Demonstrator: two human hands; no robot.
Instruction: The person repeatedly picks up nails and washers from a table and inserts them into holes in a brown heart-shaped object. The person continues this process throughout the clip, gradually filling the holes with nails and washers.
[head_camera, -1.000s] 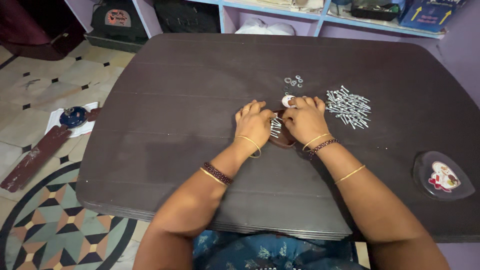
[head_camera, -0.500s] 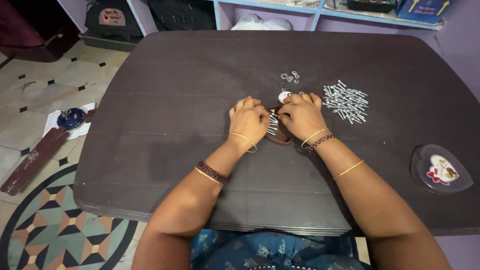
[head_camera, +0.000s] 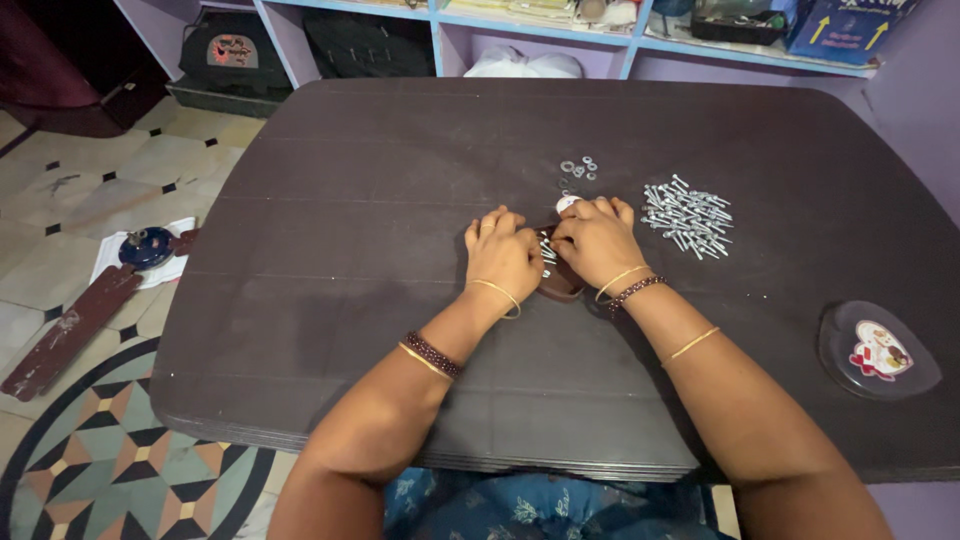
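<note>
Apparently little is finished: both hands meet at mid-worktop (head_camera: 300, 300) over a small dark brown plate (head_camera: 562, 283), with a few bolts (head_camera: 547, 250) gathered between them. The left hand (head_camera: 503, 257) is curled loosely, fingers pressed down by the plate's left edge; the right hand (head_camera: 597, 238) is cupped over its far end, fingertips pinching at something small, though what exactly I cannot tell. Just right lies a large pile of loose bolts (head_camera: 688, 215), seemingly untouched, and a few washers (head_camera: 578, 168) sit just beyond the hands. Most of the fasteners look not yet used.
</note>
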